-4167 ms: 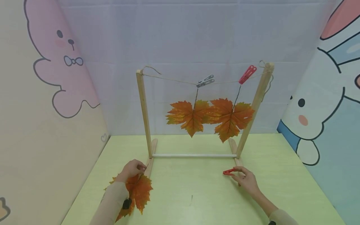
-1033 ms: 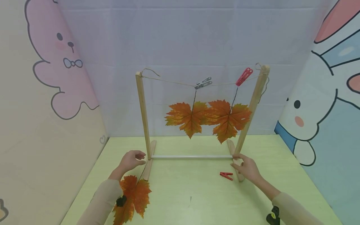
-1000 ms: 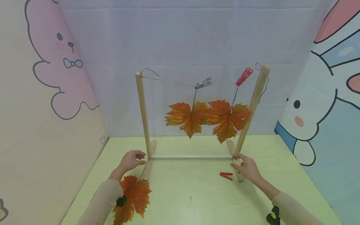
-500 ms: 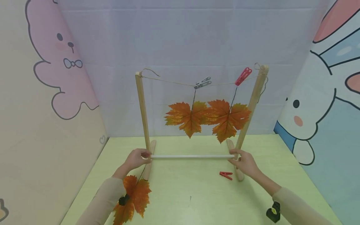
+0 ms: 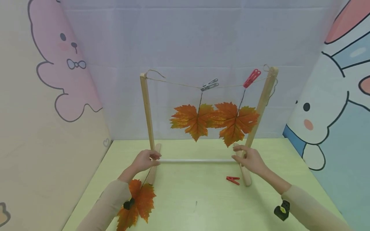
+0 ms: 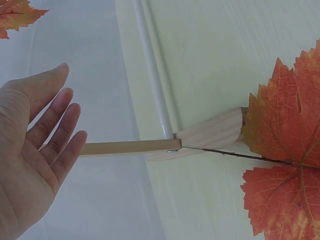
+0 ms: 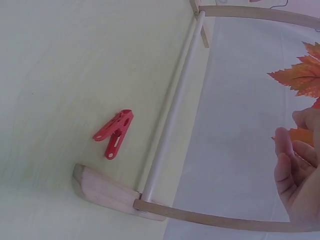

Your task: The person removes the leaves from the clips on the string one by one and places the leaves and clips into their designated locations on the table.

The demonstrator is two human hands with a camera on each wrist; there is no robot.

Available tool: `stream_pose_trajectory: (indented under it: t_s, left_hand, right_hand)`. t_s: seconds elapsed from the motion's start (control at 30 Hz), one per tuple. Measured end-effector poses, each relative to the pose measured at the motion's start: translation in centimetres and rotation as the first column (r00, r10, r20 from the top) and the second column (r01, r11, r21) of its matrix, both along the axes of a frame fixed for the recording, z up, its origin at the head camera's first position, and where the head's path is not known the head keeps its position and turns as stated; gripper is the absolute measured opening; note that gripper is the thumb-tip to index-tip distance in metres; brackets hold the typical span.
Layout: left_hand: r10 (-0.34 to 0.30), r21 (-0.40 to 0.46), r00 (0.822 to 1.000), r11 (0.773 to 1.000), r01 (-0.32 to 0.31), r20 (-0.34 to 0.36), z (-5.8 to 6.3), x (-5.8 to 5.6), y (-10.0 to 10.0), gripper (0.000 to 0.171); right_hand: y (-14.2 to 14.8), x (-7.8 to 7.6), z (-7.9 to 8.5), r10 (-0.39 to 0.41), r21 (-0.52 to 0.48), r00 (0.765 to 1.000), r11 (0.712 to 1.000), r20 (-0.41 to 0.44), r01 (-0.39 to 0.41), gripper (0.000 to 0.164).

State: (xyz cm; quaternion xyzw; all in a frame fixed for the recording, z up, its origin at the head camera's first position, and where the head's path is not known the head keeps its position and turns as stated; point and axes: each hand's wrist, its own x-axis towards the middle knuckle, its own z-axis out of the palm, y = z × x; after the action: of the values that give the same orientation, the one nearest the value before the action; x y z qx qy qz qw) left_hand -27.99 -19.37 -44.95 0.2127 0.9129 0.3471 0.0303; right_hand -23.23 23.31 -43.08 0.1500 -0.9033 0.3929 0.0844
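Neither hand has a grip on anything: the left hand [image 5: 143, 160] lies open, fingers straight, just beside the left post [image 5: 147, 114] at lower centre-left of the head view, and the right hand [image 5: 249, 158] is loosely open, fingers relaxed, just beside the right post [image 5: 260, 109] at lower centre-right. Both forearms reach forward from the bottom corners. The frame has two posts, one white rod [image 5: 196, 160] and one string [image 5: 179, 84]. Three leaves: two [image 5: 194, 119] [image 5: 235, 121] hang at centre, one [image 5: 140, 202] lies on the counter [image 5: 196, 208] at lower left. Three pegs: one grey [image 5: 210, 85] and one red [image 5: 251, 78] on the string, one red [image 5: 233, 180] on the counter near the right hand.
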Motion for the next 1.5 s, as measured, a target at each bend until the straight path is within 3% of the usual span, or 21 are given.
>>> stream_pose_trajectory:
  t_s: [0.3, 0.53, 0.97, 1.27, 1.5]
  left_hand:
    - [0.018, -0.019, 1.000, 1.000, -0.018, -0.002, 1.8, -0.3, 0.7, 0.025]
    - [-0.017, -0.018, 0.999, 1.000, 0.016, -0.035, 3.5, -0.4, 1.5, 0.024]
    - [-0.063, -0.014, 0.994, 0.998, 0.062, -0.085, 6.3, -0.9, 3.7, 0.027]
    - [-0.105, -0.008, 0.983, 0.994, 0.105, -0.153, 9.9, -1.3, 5.2, 0.027]
    - [-0.122, 0.023, 0.969, 0.991, 0.130, -0.214, 12.8, -1.3, 6.7, 0.023]
  right_hand:
    - [-0.8, -0.4, 2.6, 0.083, 0.019, 0.996, 0.996, 0.026, -0.083, 0.029]
    - [-1.4, -0.8, 5.0, 0.081, 0.053, 0.996, 0.995, 0.026, -0.082, 0.033]
    - [-2.8, -1.9, 8.3, 0.149, 0.116, 0.980, 0.984, -0.135, -0.134, 0.026]
    - [-3.4, -2.8, 10.9, 0.175, 0.160, 0.931, 0.979, -0.320, -0.129, 0.028]
    - [-3.3, -3.2, 13.3, 0.185, 0.139, 0.900, 0.980, -0.396, -0.140, 0.027]
